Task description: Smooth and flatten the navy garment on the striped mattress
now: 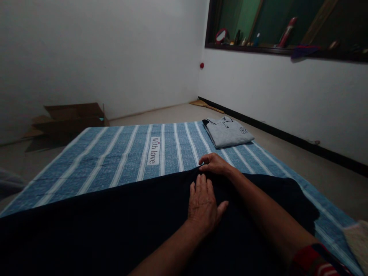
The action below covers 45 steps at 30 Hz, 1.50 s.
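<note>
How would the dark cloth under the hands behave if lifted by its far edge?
The dark cloth would likely drape limply, since it lies flat and spread wide. Probably light for its size. It may drag over the striped sheet unless the left hand pins it.

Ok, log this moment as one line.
left hand: flat on dark cloth | right hand: fingers at cloth's far edge | under: blue striped sheet | beyond: folded grey polo shirt

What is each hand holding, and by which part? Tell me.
The right hand pinches the far edge of the dark cloth. The left hand holds nothing; it lies flat, palm down, on that cloth near the edge.
</note>
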Available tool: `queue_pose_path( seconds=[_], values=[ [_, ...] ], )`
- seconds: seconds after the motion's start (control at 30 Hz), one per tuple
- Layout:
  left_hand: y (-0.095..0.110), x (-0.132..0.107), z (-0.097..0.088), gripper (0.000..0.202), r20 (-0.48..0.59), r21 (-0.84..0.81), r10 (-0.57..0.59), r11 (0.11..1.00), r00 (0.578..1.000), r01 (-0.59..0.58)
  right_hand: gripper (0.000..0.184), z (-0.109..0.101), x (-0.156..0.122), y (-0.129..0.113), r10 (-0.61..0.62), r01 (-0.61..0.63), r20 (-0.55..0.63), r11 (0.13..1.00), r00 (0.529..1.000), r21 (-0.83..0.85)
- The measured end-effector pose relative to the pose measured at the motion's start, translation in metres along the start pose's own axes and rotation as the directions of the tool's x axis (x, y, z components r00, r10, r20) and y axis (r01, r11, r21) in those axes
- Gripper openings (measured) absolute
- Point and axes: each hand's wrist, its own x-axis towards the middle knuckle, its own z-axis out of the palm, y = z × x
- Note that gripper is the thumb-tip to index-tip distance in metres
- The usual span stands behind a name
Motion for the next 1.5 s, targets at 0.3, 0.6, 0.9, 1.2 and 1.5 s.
queue_pose_path(
  seconds=[0.3, 0.6, 0.9, 1.2, 1.5],
  values=[
    [-0.013, 0.007, 0.001, 0.068, -0.081, 0.053, 0.016, 0.999, 0.997, -0.012, 0.025, -0.001, -0.005, 0.002, 0.028, -0.028, -0.032, 1.000, 0.999, -0.001],
    [-0.013, 0.007, -0.002, 0.067, -0.082, 0.047, 0.019, 0.999, 0.996, -0.016, 0.025, -0.009, -0.015, -0.001, 0.053, -0.059, -0.049, 0.989, 0.997, -0.133],
    [-0.016, 0.010, -0.003, 0.069, -0.033, 0.042, 0.000, 0.999, 0.999, 0.002, 0.023, 0.001, -0.018, -0.002, 0.035, -0.079, -0.183, 0.969, 0.983, -0.235],
    [-0.018, 0.014, -0.008, 0.069, -0.019, 0.047, 0.005, 0.999, 1.000, -0.004, 0.030, 0.003, -0.019, 0.001, 0.032, -0.126, -0.236, 0.911, 0.971, -0.392],
    [-0.021, 0.018, -0.011, 0.070, 0.028, 0.053, 0.000, 0.999, 1.000, -0.001, 0.039, -0.021, -0.034, -0.007, 0.100, -0.131, -0.089, 0.852, 0.991, -0.507]
  ],
)
